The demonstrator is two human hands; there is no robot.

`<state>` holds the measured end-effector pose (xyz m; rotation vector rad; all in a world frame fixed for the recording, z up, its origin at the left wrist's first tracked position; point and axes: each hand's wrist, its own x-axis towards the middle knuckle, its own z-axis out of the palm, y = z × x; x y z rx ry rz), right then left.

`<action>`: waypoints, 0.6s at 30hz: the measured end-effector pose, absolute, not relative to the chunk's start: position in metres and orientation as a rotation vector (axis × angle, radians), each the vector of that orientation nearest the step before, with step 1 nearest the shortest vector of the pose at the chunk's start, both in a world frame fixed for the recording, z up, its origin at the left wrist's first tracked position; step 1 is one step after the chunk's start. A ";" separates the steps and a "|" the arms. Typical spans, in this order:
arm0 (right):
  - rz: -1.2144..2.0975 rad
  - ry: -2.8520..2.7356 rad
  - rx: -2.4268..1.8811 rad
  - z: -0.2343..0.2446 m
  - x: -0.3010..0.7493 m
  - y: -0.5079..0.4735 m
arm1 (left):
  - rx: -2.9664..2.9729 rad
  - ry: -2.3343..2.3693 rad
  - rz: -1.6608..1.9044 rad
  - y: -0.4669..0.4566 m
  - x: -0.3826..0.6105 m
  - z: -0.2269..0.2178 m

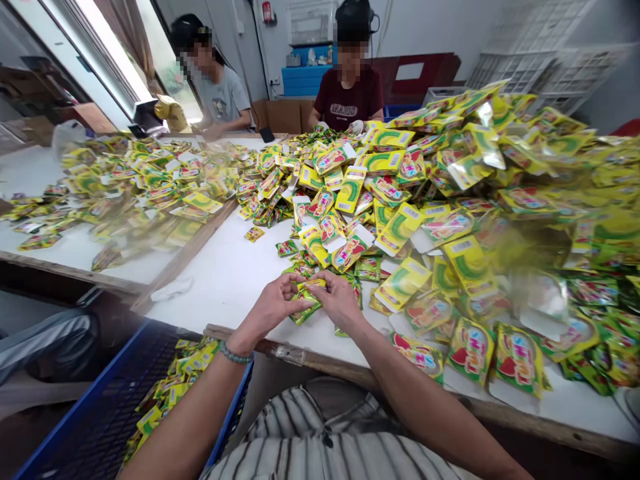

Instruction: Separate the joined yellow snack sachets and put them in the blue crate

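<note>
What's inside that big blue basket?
Lots of yellow and green packets are inside the blue basket. The left arm covers part of it, and I can't see what's underneath the top packets.

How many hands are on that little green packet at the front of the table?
2: the left hand at the packet's left side, the right hand at its right. No other hand shows there.

Packet (305,309) between left hand (273,303) and right hand (341,301), over table (225,267). Main heap (383,163) ahead and right; second heap (150,175) left, past wooden strip (189,256). Crate (113,390), packets (190,363) inside, below left. I see a co-worker (350,97) behind each heap.
</note>
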<state>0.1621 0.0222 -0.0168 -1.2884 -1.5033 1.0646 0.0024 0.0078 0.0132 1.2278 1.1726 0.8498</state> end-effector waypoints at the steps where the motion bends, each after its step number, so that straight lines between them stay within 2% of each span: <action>1: 1.048 -1.466 -1.339 -0.018 0.166 0.023 | 1.161 1.188 0.883 0.007 0.005 0.011; 6: 0.991 -1.315 -1.374 -0.015 0.181 0.025 | 0.970 1.297 1.036 0.008 0.003 -0.003; 13: 1.220 -1.380 -1.204 -0.013 0.170 0.017 | 0.777 1.333 1.263 0.006 0.018 -0.006; 18: 1.006 -1.609 -1.357 -0.010 0.173 0.012 | 0.632 1.260 1.267 0.004 0.025 -0.007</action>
